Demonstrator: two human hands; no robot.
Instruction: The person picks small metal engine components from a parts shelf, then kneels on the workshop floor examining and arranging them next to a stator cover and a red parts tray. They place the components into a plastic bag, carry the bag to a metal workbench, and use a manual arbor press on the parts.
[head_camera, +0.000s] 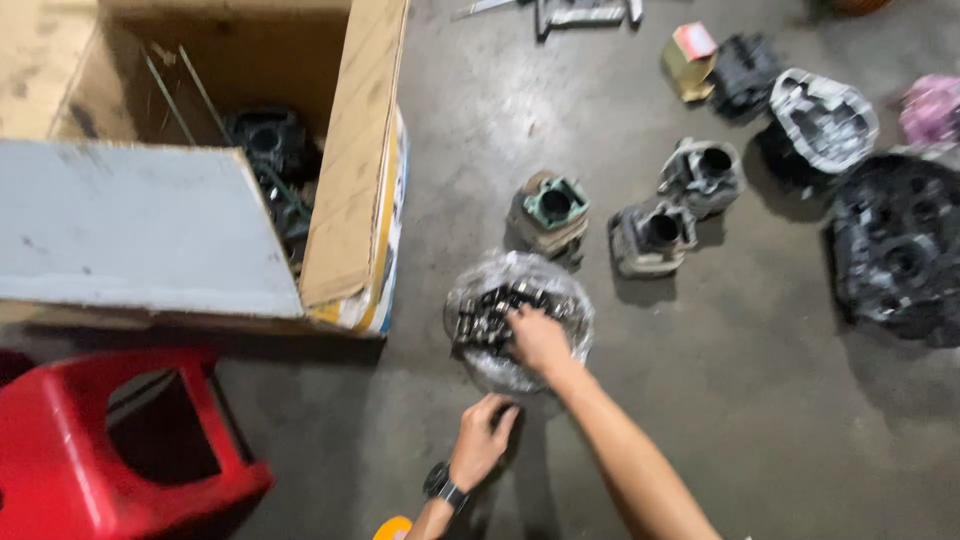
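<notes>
A clear plastic bag (480, 285) of small dark metal parts (487, 310) lies open on the concrete floor. My right hand (538, 338) reaches into the bag, fingers down among the parts; what it grips is hidden. My left hand (483, 438), with a dark watch on the wrist, rests on the bag's near edge, fingers curled on the plastic.
A big open cardboard box (350, 180) with engine parts inside stands at left, a red plastic stool (60, 450) below it. Three engine cylinders (550, 210) (650, 238) (703, 175) sit beyond the bag. Dark engine casings (900, 250) (823, 120) and a small box (688, 60) lie at right.
</notes>
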